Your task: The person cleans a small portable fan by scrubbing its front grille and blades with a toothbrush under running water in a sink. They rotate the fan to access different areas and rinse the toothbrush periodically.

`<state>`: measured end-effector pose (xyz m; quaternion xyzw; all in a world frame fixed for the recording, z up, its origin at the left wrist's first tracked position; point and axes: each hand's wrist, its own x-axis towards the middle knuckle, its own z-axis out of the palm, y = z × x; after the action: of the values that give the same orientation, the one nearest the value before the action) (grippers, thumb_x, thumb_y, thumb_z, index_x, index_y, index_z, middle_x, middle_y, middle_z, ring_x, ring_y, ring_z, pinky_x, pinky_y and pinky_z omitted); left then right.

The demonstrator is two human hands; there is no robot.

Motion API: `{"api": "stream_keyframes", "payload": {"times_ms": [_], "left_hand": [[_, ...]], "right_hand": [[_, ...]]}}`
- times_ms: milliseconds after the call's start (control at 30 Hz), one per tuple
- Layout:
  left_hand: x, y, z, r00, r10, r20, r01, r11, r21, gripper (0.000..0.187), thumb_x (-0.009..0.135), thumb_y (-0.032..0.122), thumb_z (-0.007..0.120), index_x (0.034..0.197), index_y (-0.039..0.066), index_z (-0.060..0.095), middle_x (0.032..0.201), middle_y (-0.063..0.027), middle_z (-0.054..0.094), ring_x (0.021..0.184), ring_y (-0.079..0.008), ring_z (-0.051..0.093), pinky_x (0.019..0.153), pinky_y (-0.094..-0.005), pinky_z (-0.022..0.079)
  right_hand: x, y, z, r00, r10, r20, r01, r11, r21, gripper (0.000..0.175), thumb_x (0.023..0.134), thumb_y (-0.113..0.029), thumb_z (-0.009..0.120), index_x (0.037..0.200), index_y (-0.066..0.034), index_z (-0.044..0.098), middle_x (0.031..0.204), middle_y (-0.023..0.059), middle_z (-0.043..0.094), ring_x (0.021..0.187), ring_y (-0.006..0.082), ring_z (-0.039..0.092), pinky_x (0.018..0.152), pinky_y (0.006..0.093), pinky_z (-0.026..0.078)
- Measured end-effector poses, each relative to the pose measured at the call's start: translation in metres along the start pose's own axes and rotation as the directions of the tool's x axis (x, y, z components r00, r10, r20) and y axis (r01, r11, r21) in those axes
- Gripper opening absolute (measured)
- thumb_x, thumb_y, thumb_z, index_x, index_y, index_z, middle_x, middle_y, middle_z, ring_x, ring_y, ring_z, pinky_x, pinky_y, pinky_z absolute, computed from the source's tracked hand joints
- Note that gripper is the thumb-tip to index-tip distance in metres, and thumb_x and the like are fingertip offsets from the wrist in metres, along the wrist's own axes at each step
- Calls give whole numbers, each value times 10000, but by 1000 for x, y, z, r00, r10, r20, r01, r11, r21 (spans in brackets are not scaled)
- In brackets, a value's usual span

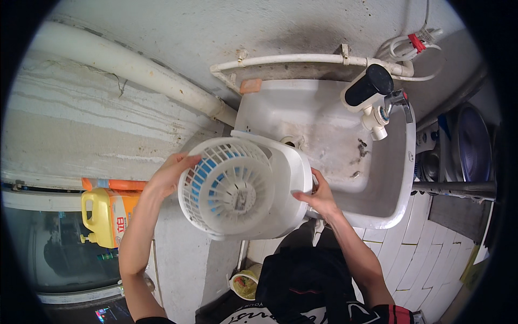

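Note:
A white plastic mop bucket point(289, 178) with a slotted spin basket point(232, 194) at its left end is held at the sink's left front corner. Blue plastic point(204, 178) shows through the basket's slots. My left hand point(172, 172) grips the basket's rim on the left. On the right end wall, my right hand point(321, 194) clasps the bucket, thumb on the near side. Behind it, the white sink point(340, 154) has a wet, stained bottom with dark scraps of debris point(361, 148). The bucket partly covers the drain area.
A white tap with a black-topped cylinder point(366, 87) juts over the sink's right side. An orange soap bar point(251, 86) lies on the back-left corner. A yellow detergent jug point(99, 216) stands on a washing machine point(73, 243) at left. Pans point(471, 141) sit on a rack at right.

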<state>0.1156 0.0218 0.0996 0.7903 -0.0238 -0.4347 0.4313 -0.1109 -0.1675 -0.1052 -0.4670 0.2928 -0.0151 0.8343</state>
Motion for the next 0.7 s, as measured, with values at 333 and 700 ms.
{"api": "stream_keyframes", "payload": {"times_ms": [333,700], "left_hand": [[19,-40,-3,980,154,128,-110,949,-296,311,858,245,642,1022,-14,591,839,-49,655,640,-70,613,543,-191,507],[6,-43,47,954,298,15,-272,889,-369,339,896,263,593,1090,-15,591,900,-55,663,727,-96,621,661,-232,518]], "right_hand": [[46,25,-22,967,43,252,-66,994,82,845,670,-72,786,1372,-40,316,1119,120,602,997,185,597,865,320,488],[67,36,-85,951,285,-121,-199,862,466,313,934,-288,495,1200,-127,460,784,67,589,392,47,229,354,208,189]]}}
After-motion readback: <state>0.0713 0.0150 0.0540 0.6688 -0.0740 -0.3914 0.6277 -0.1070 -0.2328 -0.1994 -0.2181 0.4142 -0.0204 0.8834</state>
